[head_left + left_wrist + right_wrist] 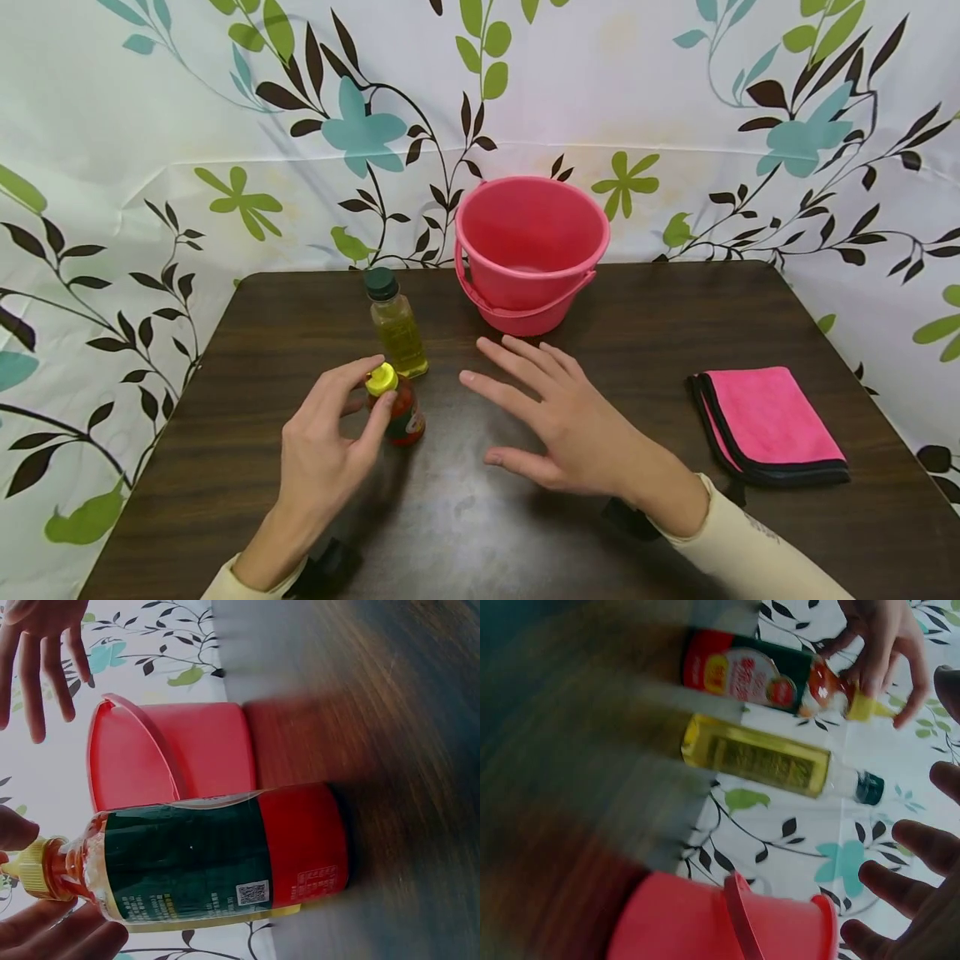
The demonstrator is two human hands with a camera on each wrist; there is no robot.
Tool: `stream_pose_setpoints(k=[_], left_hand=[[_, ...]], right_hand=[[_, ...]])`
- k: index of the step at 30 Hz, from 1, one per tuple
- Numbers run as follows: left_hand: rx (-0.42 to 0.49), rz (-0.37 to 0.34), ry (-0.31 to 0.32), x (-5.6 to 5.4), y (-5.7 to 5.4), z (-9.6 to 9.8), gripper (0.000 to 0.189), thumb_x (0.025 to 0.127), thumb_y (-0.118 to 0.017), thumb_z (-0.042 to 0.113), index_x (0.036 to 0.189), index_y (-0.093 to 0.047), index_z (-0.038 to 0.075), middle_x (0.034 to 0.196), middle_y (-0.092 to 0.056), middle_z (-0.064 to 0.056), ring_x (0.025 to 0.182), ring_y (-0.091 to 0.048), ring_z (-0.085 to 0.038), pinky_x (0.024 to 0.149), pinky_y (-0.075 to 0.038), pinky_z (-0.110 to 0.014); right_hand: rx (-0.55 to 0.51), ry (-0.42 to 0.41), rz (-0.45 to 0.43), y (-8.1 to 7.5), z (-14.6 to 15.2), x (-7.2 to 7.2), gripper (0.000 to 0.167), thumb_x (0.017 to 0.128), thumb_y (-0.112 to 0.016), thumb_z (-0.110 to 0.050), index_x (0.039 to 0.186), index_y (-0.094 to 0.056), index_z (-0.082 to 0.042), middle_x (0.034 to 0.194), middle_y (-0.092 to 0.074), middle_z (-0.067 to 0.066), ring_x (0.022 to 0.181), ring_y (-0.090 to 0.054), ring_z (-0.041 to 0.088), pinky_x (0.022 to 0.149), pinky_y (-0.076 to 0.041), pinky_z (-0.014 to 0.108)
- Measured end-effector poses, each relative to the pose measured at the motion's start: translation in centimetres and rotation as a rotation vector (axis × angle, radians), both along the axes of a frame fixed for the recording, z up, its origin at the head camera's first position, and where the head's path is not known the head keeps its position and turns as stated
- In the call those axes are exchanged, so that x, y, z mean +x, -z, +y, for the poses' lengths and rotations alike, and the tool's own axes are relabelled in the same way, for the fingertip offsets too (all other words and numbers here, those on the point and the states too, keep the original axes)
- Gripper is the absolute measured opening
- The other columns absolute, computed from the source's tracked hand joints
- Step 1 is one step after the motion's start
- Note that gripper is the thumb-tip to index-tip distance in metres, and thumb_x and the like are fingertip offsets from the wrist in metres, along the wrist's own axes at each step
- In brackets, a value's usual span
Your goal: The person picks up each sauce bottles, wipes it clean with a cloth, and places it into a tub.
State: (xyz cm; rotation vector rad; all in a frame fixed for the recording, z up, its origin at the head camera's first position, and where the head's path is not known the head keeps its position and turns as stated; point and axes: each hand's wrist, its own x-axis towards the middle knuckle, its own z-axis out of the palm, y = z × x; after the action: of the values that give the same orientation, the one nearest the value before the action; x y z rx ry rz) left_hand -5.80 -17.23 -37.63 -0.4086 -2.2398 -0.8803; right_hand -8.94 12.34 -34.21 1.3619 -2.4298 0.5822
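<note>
A ketchup bottle (187, 859) with a dark green label and yellow nozzle cap stands upright on the table, left of centre. My left hand (322, 442) has thumb and fingers curled about its cap, with the tips right at the cap's sides. Just behind it stands a bottle of yellow oil (757, 757) with a dark green lid. My right hand (562, 417) hovers over the table, its fingers spread and nothing in it. Beyond those fingertips is a pink bucket (525, 292), its handle hanging down at the front.
A folded pink cloth (776, 417) with black edging lies on the right of the dark wooden table (600, 542). Behind the bucket, a white curtain (675, 108) with a leaf print borders the table's far edge and sides.
</note>
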Motion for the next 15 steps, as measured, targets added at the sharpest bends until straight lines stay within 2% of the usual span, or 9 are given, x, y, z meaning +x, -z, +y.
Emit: stream_pose_setpoints(k=[8,15], left_hand=[[-0.066,-0.002,-0.050,-0.2,0.0,0.3,0.052,0.081,-0.086,0.004,0.130,-0.069,0.005,0.114,-0.075,-0.014,0.094,-0.076,-0.026,0.069,-0.063,-0.030],[-0.058,0.005,-0.048,-0.1,-0.1,0.2,0.049,0.081,-0.087,0.003,0.127,-0.070,0.002,0.110,-0.076,-0.016,0.088,-0.075,-0.025,0.072,-0.058,-0.013]], right_hand=[[0.078,-0.055,-0.045,0.7,-1.1,0.5,0.085,0.094,-0.073,-0.056,0.166,-0.036,-0.031,0.178,-0.024,0.002,0.161,-0.029,0.032,0.121,-0.036,0.065],[0.091,-0.060,-0.074,0.6,-1.2,0.6,0.086,0.094,-0.073,-0.057,0.166,-0.035,-0.032,0.178,-0.022,0.001,0.162,-0.027,0.031,0.122,-0.034,0.066]])
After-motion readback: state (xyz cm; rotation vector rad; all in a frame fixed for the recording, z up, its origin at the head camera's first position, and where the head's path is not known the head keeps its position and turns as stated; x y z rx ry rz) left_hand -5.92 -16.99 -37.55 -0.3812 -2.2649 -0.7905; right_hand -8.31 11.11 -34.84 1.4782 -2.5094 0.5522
